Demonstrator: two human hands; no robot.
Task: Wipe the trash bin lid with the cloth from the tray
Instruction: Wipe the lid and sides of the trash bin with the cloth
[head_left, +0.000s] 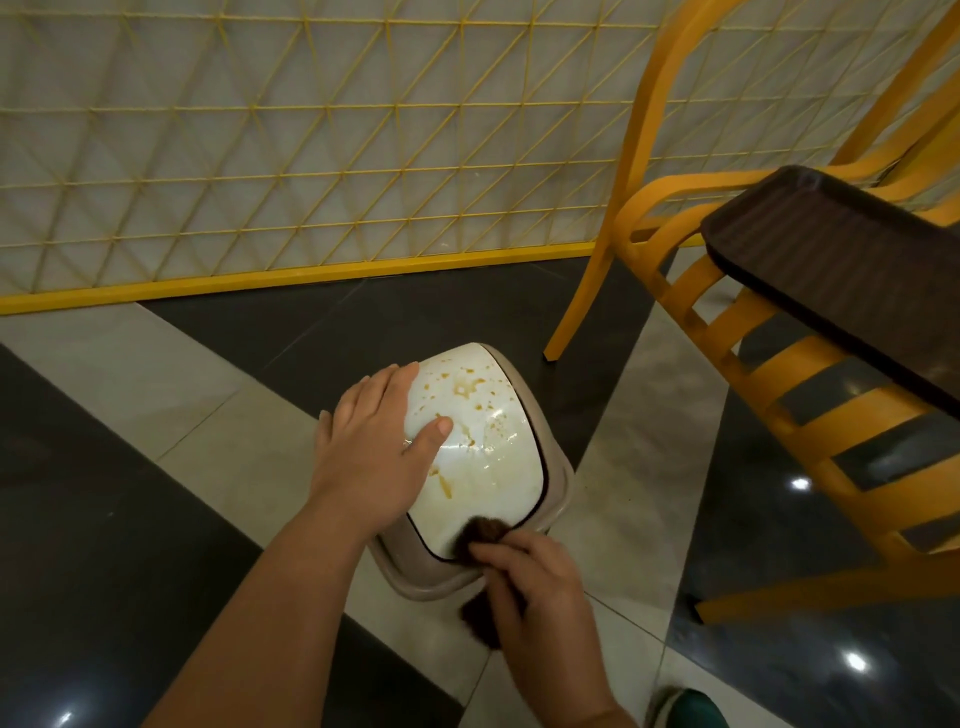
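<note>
Low in the frame, my right hand (540, 582) pinches the brown cloth (480, 535) against the near edge of the trash bin lid (483, 457). My left hand (374, 431) lies flat on the lid's left side. Orange stains (465, 387) remain farther up, so wiping looks barely begun. At the upper right, the tray (831, 270) sits on the yellow chair (727, 322).

The single head-worn wide-angle camera looks steeply down and forward, close above the trash bin lid (478, 452) at lower centre, with the yellow chair (727, 364) at right.
</note>
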